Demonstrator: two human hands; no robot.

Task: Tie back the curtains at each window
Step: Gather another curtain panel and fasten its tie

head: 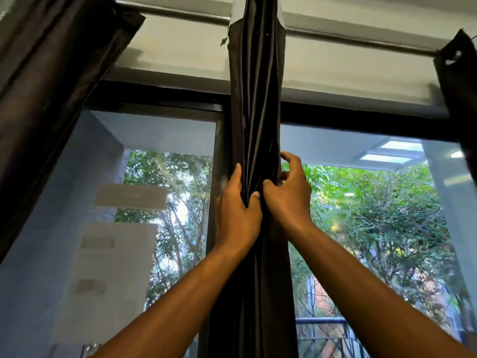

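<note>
Three dark curtains on one metal curtain rod (180, 14), seen from below against a black-framed window (160, 99). At nine to eleven o'clock, left curtain (49, 81) hanging loose in broad folds, top edge bunched on the rod. Behind it, left pane (85, 202) carrying pale reflections of papers and, further in, green trees (180, 192). Dead centre, from twelve o'clock down to six, gathered satin curtain (254, 99) drawn into a narrow upright column in front of the window's middle post, folds glossy and tight. Just left of centre, left hand (238, 210) gripping the column's left edge, thumb curled onto the front folds, fingers wrapped behind and out of sight, forearm rising from seven o'clock. Touching it at the thumbs, right hand (289, 192) clutching the column's right edge, thumb pressed into the cloth, index finger hooked above at the fabric's rim, remaining fingers curled behind the bundle, forearm rising from five o'clock. At three o'clock, right pane (374, 215) showing dense foliage, reflected ceiling lights above, a blue railing (322, 324) low at five o'clock. At one to two o'clock, right curtain (459, 73) partly cut by the frame's edge, one eyelet visible where it meets the rod.
</note>
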